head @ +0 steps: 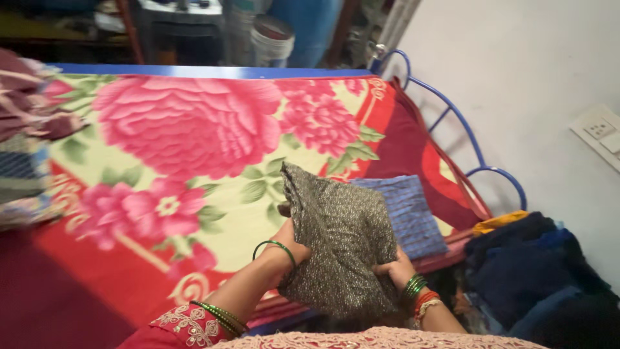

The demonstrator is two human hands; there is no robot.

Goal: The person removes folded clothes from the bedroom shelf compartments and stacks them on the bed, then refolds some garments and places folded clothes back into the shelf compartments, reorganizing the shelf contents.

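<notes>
1. Hands both grip one folded olive-grey speckled cloth [341, 249], held up over near edge of bed.
2. Left hand [292, 244]: fingers clamped on cloth's left edge, thumb side toward camera, green bangles at wrist.
3. Right hand [395, 268]: fingers [382, 266] curled shut over cloth's lower right edge, green and red bangles just behind them.
4. Cloth spans between both sets of fingers, top corner pointing up and away from them, slightly tilted.
5. Blue striped folded cloth [407, 213] lies flat on bed just beyond right fingers, partly hidden by held cloth.
6. Floral blanket [181, 148], red with big pink roses on cream, covers bed beyond left fingers.
7. Pile of dark blue clothes [529, 265] with yellow-orange piece on top, right of right fingers, off bed.
8. Blue metal bed frame [465, 136] curves well beyond right fingers.
9. White wall switch plate [600, 132], rectangular, far right on wall.
10. White bucket [271, 39], round, with blue drum beside it, far beyond fingers past bed; blurred.
11. Stack of mixed fabrics [29, 148] far left of left fingers, blurred.
</notes>
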